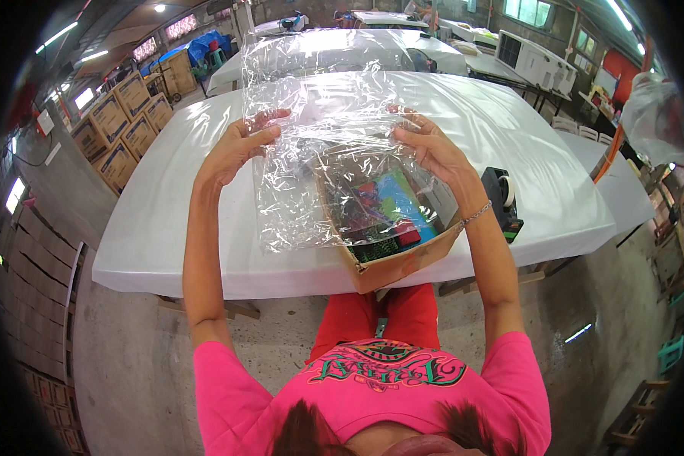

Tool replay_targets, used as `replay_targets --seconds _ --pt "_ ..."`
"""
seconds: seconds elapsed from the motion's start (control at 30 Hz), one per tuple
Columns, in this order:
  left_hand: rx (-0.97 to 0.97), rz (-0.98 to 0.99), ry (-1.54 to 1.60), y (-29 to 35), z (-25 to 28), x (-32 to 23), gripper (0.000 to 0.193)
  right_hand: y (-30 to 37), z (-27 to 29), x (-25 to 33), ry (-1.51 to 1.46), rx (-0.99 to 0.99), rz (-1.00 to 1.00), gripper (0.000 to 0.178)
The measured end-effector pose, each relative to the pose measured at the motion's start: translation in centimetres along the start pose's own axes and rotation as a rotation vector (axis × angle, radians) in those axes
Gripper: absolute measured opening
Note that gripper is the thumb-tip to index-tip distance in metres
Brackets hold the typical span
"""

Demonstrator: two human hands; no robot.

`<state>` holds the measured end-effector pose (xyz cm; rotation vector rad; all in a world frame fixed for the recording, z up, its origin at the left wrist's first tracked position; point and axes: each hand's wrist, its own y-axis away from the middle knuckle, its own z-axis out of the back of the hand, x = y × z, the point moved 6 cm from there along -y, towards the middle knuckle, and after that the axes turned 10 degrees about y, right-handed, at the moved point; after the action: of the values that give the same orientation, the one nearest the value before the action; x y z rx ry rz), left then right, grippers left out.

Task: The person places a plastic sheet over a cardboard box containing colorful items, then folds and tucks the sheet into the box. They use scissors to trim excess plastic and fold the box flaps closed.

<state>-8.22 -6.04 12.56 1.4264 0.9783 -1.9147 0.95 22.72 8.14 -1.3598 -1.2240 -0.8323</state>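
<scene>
Between my two raised hands stretches a clear plastic bag (289, 205), crinkled and shiny, its lower part draping in front of an open cardboard box. My left hand (243, 144) pinches the bag's left side between thumb and fingers. On the other side my right hand (429, 144) grips it the same way. The cardboard box (410, 261) stands at the table's near edge, partly seen through the film. Inside it lie colourful packaged items (395, 201) in blue, green and red, and some dark green mesh; their kind is hard to make out.
A white-covered table (167, 235) spreads in front of me. A black tape dispenser (501, 204) stands right of the box. Stacked cartons (125, 125) rise at the far left. A clear plastic-wrapped bundle (657, 118) hangs at the right, near an orange post (609, 161).
</scene>
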Motion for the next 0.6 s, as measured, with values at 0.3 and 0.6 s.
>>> replay_targets --seconds 0.3,0.6 --pt "0.066 0.052 0.198 0.3 -0.9 0.6 0.052 0.0 -0.1 -0.9 0.068 0.129 -0.067 0.055" --pt "0.150 0.105 0.120 0.4 -1.5 1.7 0.058 0.5 0.4 -0.5 0.051 0.024 -0.110 0.052"
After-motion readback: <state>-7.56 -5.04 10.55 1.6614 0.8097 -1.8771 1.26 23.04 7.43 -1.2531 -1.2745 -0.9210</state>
